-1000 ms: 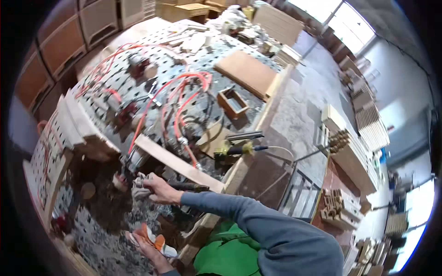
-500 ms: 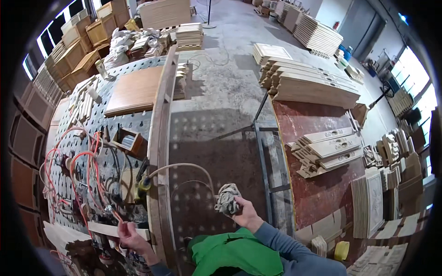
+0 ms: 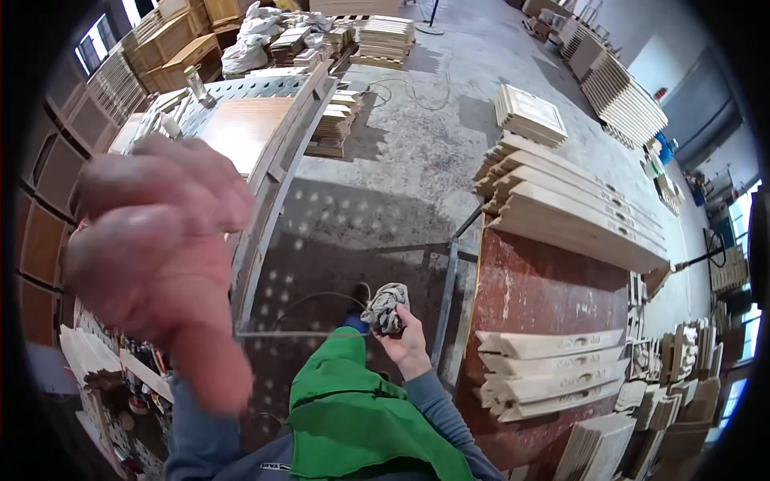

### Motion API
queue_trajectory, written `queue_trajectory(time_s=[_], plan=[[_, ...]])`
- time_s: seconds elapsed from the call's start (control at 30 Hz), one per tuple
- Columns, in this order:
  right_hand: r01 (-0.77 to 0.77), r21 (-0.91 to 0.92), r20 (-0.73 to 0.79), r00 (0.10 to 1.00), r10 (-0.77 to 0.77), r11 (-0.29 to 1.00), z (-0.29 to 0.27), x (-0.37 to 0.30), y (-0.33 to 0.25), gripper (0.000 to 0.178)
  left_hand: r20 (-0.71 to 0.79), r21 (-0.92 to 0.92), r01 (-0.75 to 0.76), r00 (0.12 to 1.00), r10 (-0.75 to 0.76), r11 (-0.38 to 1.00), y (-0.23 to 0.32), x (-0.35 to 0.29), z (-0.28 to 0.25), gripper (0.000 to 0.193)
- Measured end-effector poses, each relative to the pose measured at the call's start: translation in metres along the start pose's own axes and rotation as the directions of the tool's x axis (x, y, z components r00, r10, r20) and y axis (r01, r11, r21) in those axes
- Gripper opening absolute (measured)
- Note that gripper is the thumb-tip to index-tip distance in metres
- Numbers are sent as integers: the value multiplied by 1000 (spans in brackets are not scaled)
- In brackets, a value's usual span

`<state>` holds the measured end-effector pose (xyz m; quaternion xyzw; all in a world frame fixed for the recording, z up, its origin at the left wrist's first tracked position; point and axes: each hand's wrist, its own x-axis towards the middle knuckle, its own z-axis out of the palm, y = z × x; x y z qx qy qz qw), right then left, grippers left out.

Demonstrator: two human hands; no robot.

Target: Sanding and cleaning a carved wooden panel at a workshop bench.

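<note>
My left hand is raised close in front of the view at the left, large and blurred. Its fingers look bent, but the blur hides whether they grip anything. Lower in the middle, my right hand is closed on a crumpled grey rag, with the thumb pressed on its near side. A thin pale hose passes behind the rag toward the left workbench. Under my arms hangs a green apron. Fanned on the red-brown table to the right lie several pale carved wooden pieces.
The red-brown table also carries a stack of long wooden boards. A wooden rail edges the perforated left bench, partly hidden by my hand. Stacked panels stand farther off. More wooden parts are near right.
My left hand has risen from the left bench, away from the orange hoses, toward the view. My right hand still grips the rag. The view has turned rightward, and my body stands closer to the red-brown table.
</note>
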<state>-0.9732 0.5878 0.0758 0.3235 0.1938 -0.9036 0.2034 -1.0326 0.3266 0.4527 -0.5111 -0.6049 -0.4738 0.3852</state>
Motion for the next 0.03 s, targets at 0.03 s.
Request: queue_trajectory(time_s=[0.03], plan=[[-28, -27, -7, 1000, 28, 999, 9, 19, -12, 33, 46, -94, -118, 991, 123, 989, -19, 24, -16, 90]])
